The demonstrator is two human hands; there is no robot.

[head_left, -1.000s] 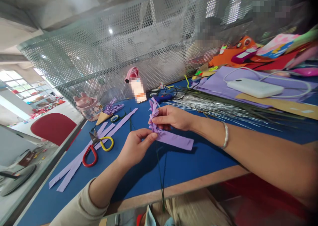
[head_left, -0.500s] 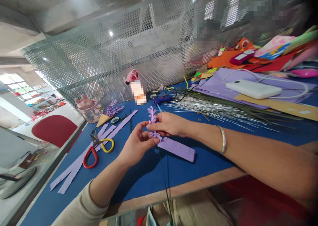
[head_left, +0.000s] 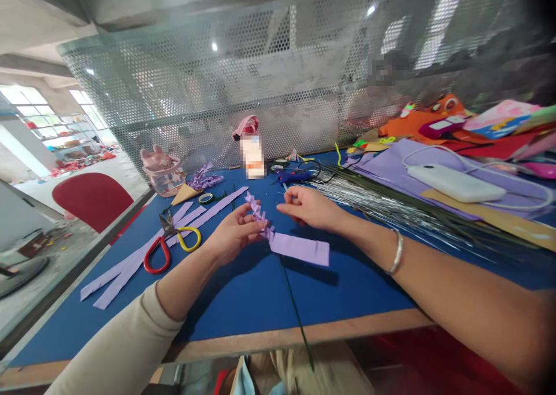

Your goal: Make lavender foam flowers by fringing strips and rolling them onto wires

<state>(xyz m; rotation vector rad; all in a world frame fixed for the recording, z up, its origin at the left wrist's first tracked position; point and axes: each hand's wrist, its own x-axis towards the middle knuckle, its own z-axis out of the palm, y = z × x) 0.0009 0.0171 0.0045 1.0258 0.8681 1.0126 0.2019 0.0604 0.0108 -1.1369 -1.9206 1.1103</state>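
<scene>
My left hand (head_left: 234,231) is closed on a purple paper flower spike (head_left: 260,214) with a dark green wire stem (head_left: 292,293) that slants down past the table edge. From the spike's lower end, a flat purple paper strip (head_left: 302,249) sticks out to the right. My right hand (head_left: 310,208) is off the spike, thumb and forefinger apart, nothing visible between them. Its fingertips are close to the pale thin end of a blue glue gun (head_left: 293,176); whether they touch it cannot be told. Scissors (head_left: 170,237) with one red and one yellow handle lie left of my left hand, on cut purple strips (head_left: 130,267).
Behind the scissors are a roll of green tape (head_left: 206,198), purple curled scraps (head_left: 206,178) and a pink-lidded cup (head_left: 160,169). Silver and green wires (head_left: 382,198), purple sheets (head_left: 391,157) and a white power bank (head_left: 456,182) lie right. A perforated metal screen (head_left: 195,102) borders the back.
My right hand has let go of the flower spike and moved right and up, closer to the glue gun. My left hand still holds the spike, now tilted more to the left.
</scene>
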